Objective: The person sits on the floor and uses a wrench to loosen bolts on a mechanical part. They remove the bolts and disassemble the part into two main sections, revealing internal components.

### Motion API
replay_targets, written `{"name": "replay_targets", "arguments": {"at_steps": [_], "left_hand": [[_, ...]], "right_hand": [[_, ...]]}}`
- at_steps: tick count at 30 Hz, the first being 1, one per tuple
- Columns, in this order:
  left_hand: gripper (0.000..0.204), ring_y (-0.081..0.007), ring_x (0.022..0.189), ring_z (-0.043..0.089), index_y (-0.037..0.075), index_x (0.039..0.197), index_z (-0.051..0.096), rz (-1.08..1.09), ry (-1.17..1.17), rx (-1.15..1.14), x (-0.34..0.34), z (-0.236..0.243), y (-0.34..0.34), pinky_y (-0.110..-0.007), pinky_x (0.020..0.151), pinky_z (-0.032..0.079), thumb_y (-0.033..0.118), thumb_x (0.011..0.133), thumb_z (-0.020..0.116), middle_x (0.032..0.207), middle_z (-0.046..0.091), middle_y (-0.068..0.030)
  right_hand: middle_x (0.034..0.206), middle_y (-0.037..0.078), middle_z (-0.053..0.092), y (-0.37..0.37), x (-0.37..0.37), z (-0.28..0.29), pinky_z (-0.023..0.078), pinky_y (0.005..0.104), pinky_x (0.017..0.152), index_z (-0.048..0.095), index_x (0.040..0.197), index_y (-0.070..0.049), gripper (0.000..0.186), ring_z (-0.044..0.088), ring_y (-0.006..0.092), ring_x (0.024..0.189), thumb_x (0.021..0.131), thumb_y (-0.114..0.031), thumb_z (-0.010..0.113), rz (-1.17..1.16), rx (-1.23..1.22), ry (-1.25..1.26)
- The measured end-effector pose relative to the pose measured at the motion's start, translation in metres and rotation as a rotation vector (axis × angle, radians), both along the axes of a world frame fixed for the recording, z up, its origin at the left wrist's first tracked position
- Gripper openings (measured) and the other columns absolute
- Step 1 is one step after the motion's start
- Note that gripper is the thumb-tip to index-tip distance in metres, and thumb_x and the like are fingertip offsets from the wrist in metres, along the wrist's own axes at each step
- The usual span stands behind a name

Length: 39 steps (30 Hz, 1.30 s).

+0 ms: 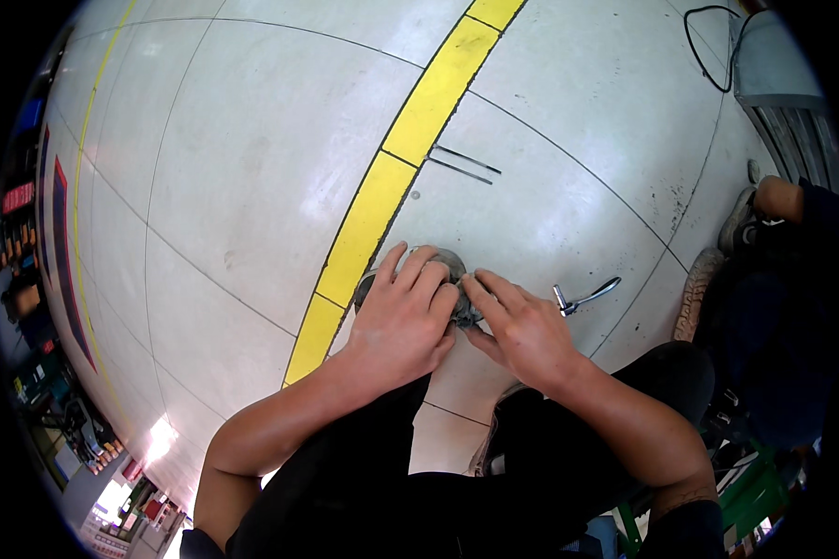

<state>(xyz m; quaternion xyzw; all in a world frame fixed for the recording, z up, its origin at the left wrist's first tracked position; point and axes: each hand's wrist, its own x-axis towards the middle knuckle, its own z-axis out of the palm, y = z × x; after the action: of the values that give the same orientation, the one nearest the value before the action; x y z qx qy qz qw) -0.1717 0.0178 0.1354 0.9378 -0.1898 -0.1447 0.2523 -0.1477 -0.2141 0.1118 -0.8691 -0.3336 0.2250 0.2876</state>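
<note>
Person is crouching on the floor (252, 140), both hands working a round grey metal part (443, 261) lying flat beside the yellow line (410, 130).

Left hand (403, 321) is spread over the part's top, fingers curled down on it, pressing rather than lifting. Right hand (522, 326) is pinching at the part's right edge with thumb and forefinger; can't tell what small piece sits between them.

Part looks like cast or machined metal: probably stiff, heavyish, maybe oily and slick. Rim is the safest place to grab.

A ratchet wrench (583, 298) is lying just beside the right hand. Two thin rods (466, 163) sit further out. Another person's shoe (738, 216) is well apart, right. Open floor to the left and ahead; knees are crowding the near side.
</note>
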Motion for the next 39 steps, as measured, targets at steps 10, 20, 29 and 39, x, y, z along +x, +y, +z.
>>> {"name": "replay_targets", "arguments": {"at_steps": [10, 20, 29, 39], "left_hand": [[0.047, -0.0380, 0.124, 0.058, -0.001, 0.114, 0.065, 0.124, 0.029, -0.094, -0.010, -0.009, -0.006, -0.052, 0.109, 0.045, 0.012, 0.075, 0.088, 0.125, 0.058, -0.0163], [0.054, -0.0384, 0.136, 0.057, 0.000, 0.123, 0.064, 0.067, -0.097, -0.028, -0.023, -0.021, -0.006, -0.066, 0.128, 0.033, 0.015, 0.078, 0.089, 0.130, 0.059, -0.0170], [0.051, -0.0350, 0.136, 0.061, 0.004, 0.124, 0.067, 0.020, -0.137, -0.122, -0.023, -0.029, 0.000, -0.070, 0.132, 0.028, 0.013, 0.078, 0.089, 0.125, 0.064, -0.0128], [0.048, -0.0351, 0.130, 0.065, 0.002, 0.118, 0.067, 0.041, -0.173, -0.165, -0.023, -0.033, 0.000, -0.069, 0.131, 0.033, 0.011, 0.076, 0.088, 0.118, 0.065, -0.0139]], "right_hand": [[0.143, 0.019, 0.067, -0.002, -0.003, 0.001, 0.066, 0.0386, 0.084, 0.062, 0.152, -0.002, 0.071, 0.077, 0.0318, 0.115, 0.089, -0.022, 0.087, -0.007, -0.012, -0.004], [0.144, 0.019, 0.067, 0.000, -0.006, -0.002, 0.066, 0.0382, 0.083, 0.062, 0.153, -0.003, 0.073, 0.077, 0.0318, 0.116, 0.088, -0.024, 0.088, -0.010, -0.016, -0.014], [0.144, 0.019, 0.067, -0.004, -0.004, -0.002, 0.066, 0.0390, 0.084, 0.061, 0.153, -0.003, 0.075, 0.077, 0.0324, 0.116, 0.086, -0.021, 0.090, -0.004, -0.001, -0.001], [0.144, 0.019, 0.067, -0.003, -0.003, -0.001, 0.066, 0.0386, 0.083, 0.061, 0.152, -0.002, 0.074, 0.077, 0.0322, 0.116, 0.086, -0.021, 0.089, -0.002, 0.000, 0.003]]}}
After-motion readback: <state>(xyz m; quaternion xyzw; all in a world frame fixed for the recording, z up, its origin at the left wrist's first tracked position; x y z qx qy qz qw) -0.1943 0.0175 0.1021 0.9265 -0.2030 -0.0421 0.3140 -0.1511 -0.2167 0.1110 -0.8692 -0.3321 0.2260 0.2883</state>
